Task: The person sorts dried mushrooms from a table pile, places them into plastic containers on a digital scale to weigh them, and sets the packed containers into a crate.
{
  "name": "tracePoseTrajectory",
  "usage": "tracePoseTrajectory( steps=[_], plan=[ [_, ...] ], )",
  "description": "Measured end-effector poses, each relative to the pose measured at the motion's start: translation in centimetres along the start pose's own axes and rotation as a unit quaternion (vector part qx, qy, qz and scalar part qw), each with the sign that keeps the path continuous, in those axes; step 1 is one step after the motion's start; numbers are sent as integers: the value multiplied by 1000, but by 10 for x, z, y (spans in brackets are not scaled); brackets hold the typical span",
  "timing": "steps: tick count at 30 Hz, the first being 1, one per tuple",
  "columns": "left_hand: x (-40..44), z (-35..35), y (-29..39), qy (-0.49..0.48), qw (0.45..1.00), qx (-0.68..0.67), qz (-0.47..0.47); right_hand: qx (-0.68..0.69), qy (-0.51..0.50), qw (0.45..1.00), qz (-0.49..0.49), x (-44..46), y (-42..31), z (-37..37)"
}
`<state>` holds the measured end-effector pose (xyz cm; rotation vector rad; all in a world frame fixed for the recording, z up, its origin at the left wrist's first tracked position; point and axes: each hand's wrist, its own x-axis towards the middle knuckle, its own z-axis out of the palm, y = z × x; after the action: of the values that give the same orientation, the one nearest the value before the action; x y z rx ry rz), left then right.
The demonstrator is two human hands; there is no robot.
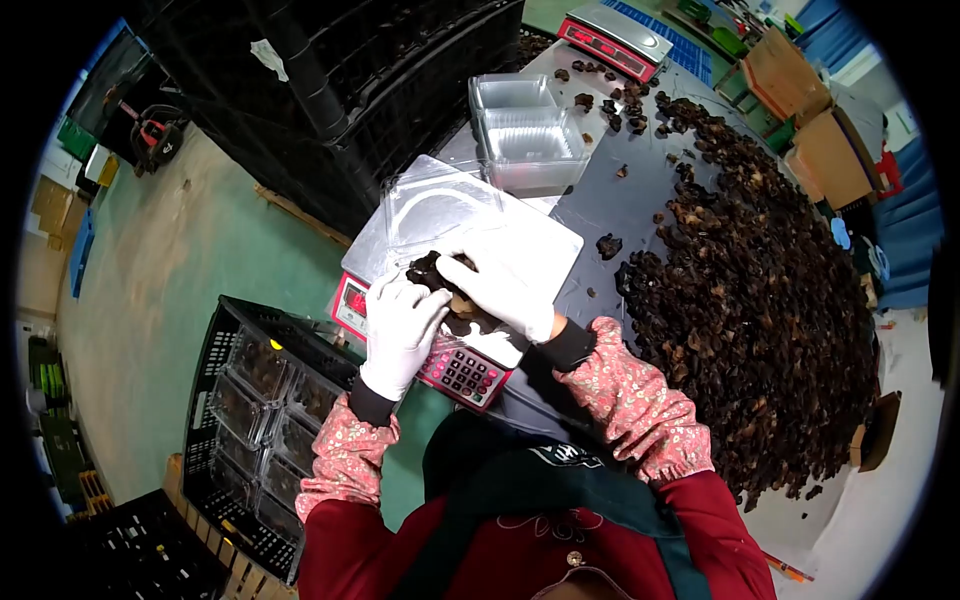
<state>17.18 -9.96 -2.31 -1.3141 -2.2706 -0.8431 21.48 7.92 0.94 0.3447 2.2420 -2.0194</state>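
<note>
On the metal pan of a red-and-white weighing scale (pixel 540 240) sits a clear plastic box holding dark wood ear mushrooms (pixel 425 270). Its transparent lid (pixel 445 210) is folded back over the far side of the pan. My left hand (pixel 405 325), in a white glove, is curled over the near left side of the box. From the right, my gloved right hand (pixel 505 297) presses its fingers together on the mushrooms; its fingertips are partly hidden. Below the hands the scale's keypad (pixel 462 375) shows.
Dried wood ears form a large pile (pixel 760 300) on the table to the right. Clear empty boxes (pixel 530 150) are stacked beyond the scale, near a second scale (pixel 615 40). A black crate (pixel 215 345) of filled boxes stands low left; tall black crates (pixel 340 110) rise behind.
</note>
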Motion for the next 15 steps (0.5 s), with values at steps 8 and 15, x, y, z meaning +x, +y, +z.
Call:
tracePoseTrajectory(
  steps=[8, 15],
  plan=[
    [-16, -9, -7, 58, 995, -58, -52, -438, 35, 862, -254, -14, 2, -16],
    [-32, 3, -19, 63, 967, -112, -221, -427, 107, 829, -345, -16, 38, -15]
  ],
)
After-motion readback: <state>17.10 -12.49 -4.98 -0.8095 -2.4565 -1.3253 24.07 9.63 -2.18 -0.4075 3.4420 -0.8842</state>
